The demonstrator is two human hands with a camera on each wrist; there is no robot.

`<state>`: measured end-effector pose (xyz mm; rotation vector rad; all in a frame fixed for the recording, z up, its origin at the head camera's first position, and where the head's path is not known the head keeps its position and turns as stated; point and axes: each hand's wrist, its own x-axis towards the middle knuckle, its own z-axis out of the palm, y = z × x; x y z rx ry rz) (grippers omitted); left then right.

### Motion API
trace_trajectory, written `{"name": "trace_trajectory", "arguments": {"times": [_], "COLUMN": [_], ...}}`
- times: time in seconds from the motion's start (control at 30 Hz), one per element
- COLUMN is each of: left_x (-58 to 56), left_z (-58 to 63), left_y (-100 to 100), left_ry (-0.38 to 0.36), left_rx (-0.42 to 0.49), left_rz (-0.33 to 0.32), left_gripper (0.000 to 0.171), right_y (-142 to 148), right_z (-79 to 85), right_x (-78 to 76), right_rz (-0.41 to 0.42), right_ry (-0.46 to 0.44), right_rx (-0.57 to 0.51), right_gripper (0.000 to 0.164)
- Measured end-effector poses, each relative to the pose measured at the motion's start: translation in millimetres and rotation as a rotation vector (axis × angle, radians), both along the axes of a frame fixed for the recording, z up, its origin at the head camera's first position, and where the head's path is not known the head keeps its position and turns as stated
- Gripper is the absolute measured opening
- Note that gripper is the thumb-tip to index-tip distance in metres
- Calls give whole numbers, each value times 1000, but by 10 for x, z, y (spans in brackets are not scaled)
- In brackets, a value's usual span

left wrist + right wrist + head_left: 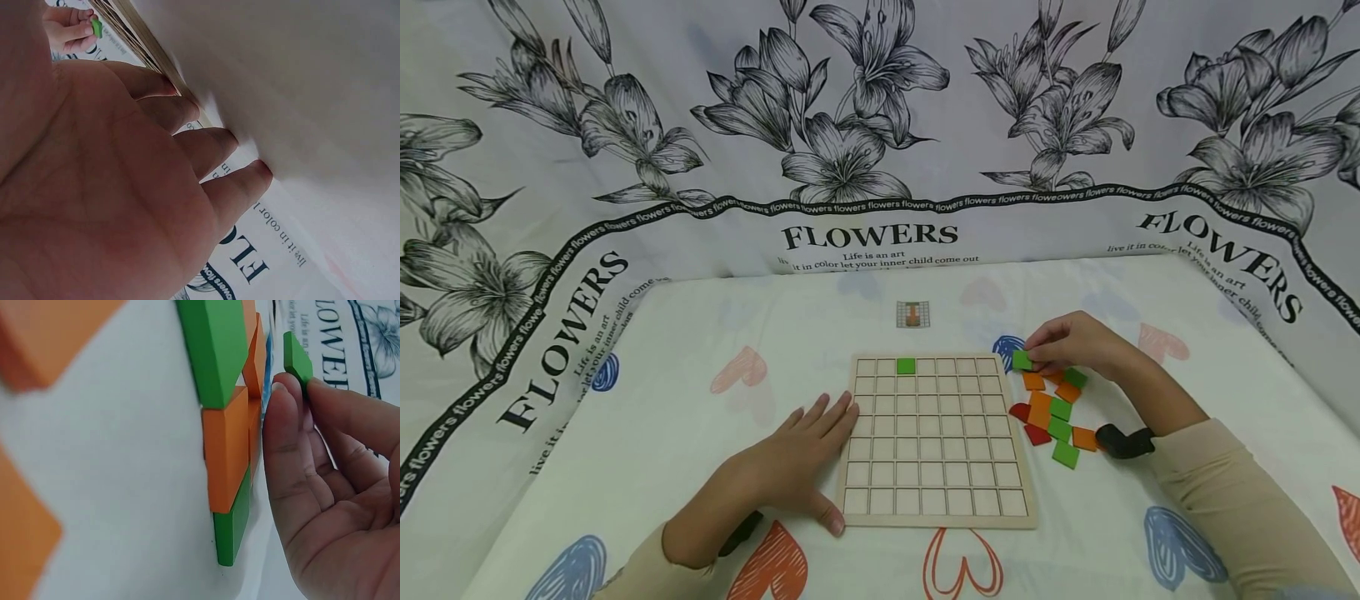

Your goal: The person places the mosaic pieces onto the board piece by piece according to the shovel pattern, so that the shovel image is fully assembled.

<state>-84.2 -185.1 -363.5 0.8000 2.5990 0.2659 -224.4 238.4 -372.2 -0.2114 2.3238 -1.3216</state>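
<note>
A wooden grid board (1030, 500) lies flat on the table, with one green square tile (906, 366) in its top row, third cell from the left. My left hand (797, 458) rests against the board's left edge, fingers straight and spread, thumb by the lower left corner. Between thumb and fingertips my right hand (1078, 343) pinches another green tile (299, 359), above the board's upper right corner. Below that hand lies a loose group of tiles: green ones (1065, 454), orange ones (1084, 438) and red ones (1037, 434).
A small picture card (913, 314) showing an orange shape on a grid lies behind the board. White cloth with printed hearts covers the table, and a flower-printed curtain (865, 167) hangs around the back and sides. A black strap (1123, 442) sits at the right wrist.
</note>
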Motion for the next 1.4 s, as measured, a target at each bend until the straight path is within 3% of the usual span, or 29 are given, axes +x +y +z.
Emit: {"name": "trace_trajectory", "arguments": {"times": [0.5,1.4], "left_x": [5,-12], "left_z": [-37,-25], "left_y": [-13,-12], "left_ry": [-3,6], "left_rx": [-3,4], "left_rz": [2,-5], "left_gripper": [136,136], "right_y": [-128,-499], "right_z": [-20,-35], "right_x": [-40,-114], "right_rz": [46,91], "right_ry": [-8,11], "right_rx": [-75,-15], "right_gripper": [24,20]}}
